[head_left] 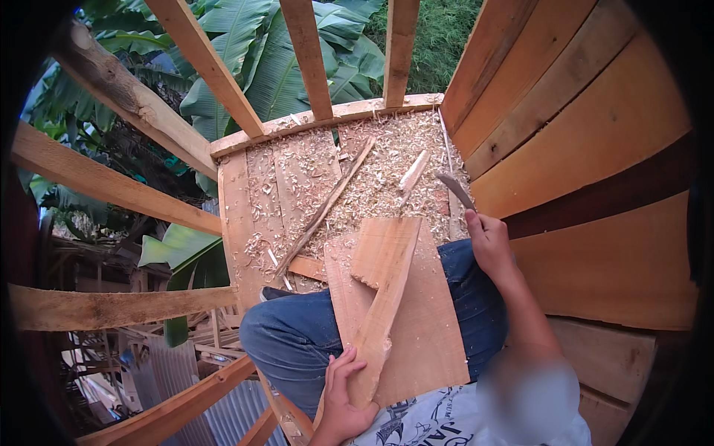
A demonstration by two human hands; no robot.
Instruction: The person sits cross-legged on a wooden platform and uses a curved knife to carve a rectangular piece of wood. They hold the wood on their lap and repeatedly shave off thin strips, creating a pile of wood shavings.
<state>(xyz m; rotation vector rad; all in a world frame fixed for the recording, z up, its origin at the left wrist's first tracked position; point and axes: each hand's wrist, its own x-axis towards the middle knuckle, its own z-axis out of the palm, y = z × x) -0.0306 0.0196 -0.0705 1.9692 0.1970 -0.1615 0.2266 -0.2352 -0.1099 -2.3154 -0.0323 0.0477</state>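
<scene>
On my lap lies a flat wooden board (428, 334). A paddle-shaped piece of wood (387, 256) rests over it, wide at the far end and narrowing along a slanted handle toward me. My left hand (346, 398) is closed round the near end of that handle. In my right hand (489, 241), raised beside my right knee, is a knife (456, 192). Its dark blade points up and to the left, apart from the wood. The grip is mostly hidden by my fingers.
Wood shavings (387, 167) cover the plank floor ahead. A long thin strip of wood (331, 201) and a pale offcut (414, 171) lie among them. Spaced wooden bars (309, 59) edge the front and left. A plank wall (587, 141) closes the right side.
</scene>
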